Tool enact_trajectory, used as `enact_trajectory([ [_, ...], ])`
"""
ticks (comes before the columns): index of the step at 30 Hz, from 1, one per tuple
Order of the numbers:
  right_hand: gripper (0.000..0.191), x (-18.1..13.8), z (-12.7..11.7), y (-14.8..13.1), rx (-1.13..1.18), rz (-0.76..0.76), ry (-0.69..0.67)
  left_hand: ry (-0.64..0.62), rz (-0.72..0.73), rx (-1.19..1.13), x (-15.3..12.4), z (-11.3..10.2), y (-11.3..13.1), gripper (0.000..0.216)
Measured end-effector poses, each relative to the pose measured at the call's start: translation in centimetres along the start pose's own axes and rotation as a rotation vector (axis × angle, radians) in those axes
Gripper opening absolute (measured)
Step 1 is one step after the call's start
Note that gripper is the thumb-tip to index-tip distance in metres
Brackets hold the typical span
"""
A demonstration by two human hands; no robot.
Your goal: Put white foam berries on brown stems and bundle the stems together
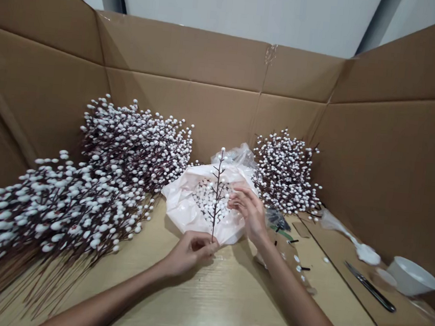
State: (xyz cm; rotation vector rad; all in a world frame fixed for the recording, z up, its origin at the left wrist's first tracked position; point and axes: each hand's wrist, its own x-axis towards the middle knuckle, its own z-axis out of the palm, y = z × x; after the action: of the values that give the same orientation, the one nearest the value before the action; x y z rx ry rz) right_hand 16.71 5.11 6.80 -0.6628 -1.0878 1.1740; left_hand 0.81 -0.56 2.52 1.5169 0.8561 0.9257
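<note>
My left hand (193, 250) pinches the lower end of a brown artificial berry twig (216, 199) and holds it upright. The twig has a white berry at its top and several bare side shoots. Beside the twig, my right hand (249, 209) has its fingers apart and loosely curved, near a white berry at the twig's right side. Its thumb is hidden. Behind the twig lies a pale plastic bag (181, 200), spread open, with loose white berries (204, 197) in it.
Bundles of white-berried stems lie at the left (82, 206) and back left (138, 145); another bundle (285, 174) stands back right. At right are a knife (370, 286), a white bowl (414, 277) and a white plastic spoon (366, 253). Cardboard walls (185, 52) surround the table (196, 304).
</note>
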Motion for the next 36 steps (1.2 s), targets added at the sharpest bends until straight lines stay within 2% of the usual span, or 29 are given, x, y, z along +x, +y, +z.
enact_trajectory([
  [3,0.014,-0.3,-0.2,0.5,-0.010,-0.017,0.043,0.020,-0.018,0.010,0.1,0.2,-0.3,0.040],
  [10,0.017,-0.6,-0.1,0.9,-0.016,-0.016,0.016,0.043,-0.034,0.030,0.0,0.3,-0.4,0.038],
  [18,0.024,-1.1,0.3,2.0,-0.052,0.001,0.045,0.028,-0.020,0.093,-0.1,0.2,-0.5,0.037],
  [36,0.020,-1.3,0.5,2.8,-0.154,0.003,0.006,0.004,-0.003,0.113,-0.1,-0.1,-0.9,0.035],
])
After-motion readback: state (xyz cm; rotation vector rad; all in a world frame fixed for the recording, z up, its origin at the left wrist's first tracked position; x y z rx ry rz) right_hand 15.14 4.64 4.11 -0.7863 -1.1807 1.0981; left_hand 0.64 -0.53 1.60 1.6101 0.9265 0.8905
